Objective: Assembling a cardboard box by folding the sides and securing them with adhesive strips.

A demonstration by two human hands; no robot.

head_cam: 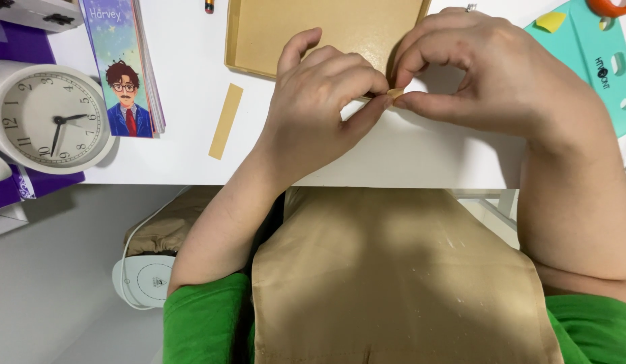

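White tabletop (191,148) runs across the far half of my view, and its near edge cuts straight over my lap, where a tan apron (394,269) hangs between my green sleeves (205,323). Below the table at the near left, grey floor shows, with a small white round device (147,280) on a cord.

Both my hands meet over the middle of the table. My left hand (319,108) and my right hand (488,74) are each closed in a pinch, thumb against forefinger, on one small tan paper strip (394,94) held between them just above the table. Most of that strip is hidden by my fingers, so I cannot tell how it is folded or how long it is.

As I judge it, the work is at an early or middle stage: one strip is being worked in my fingers, while a second, flat tan strip (226,121) lies untouched on the table to the left. Just beyond my hands sits a shallow brown cardboard tray (259,40), and what I can see of its floor holds no finished pieces.

At the far left stand a white clock (50,118) and a stack of illustrated bookmarks (124,67). At the far right lies a teal plastic board (589,61) with a scrap of yellow paper (550,21) on it.
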